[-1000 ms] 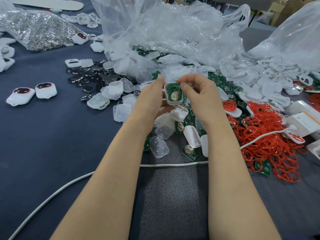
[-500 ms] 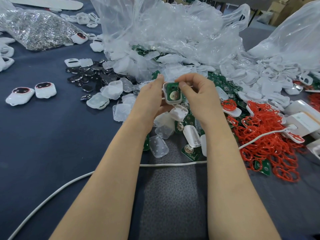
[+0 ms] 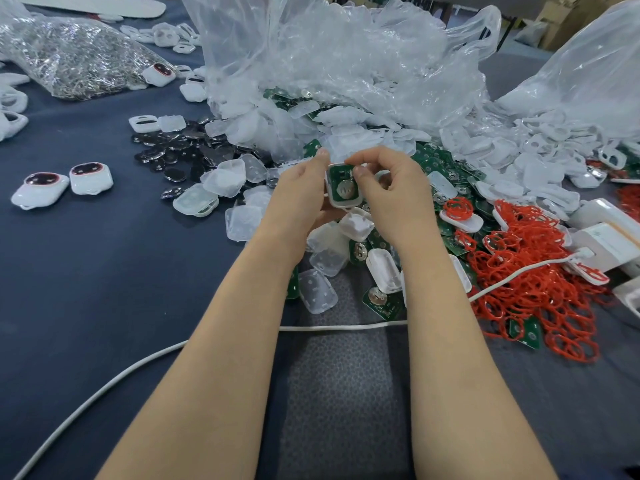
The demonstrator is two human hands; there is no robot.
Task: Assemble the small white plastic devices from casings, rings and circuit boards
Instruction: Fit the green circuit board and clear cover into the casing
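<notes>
We note: left hand (image 3: 303, 190) and right hand (image 3: 393, 190) both pinch a rounded white casing (image 3: 343, 202), glossy green circuit board (image 3: 336, 174) seated inside.

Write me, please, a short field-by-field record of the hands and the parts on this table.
left hand: holds the white casing from its left side
right hand: pinches the casing's top right, thumb on the green circuit board seated inside
red rings: loose pile at right
white devices: two, side by side at left
white cable: crosses under both forearms
</notes>
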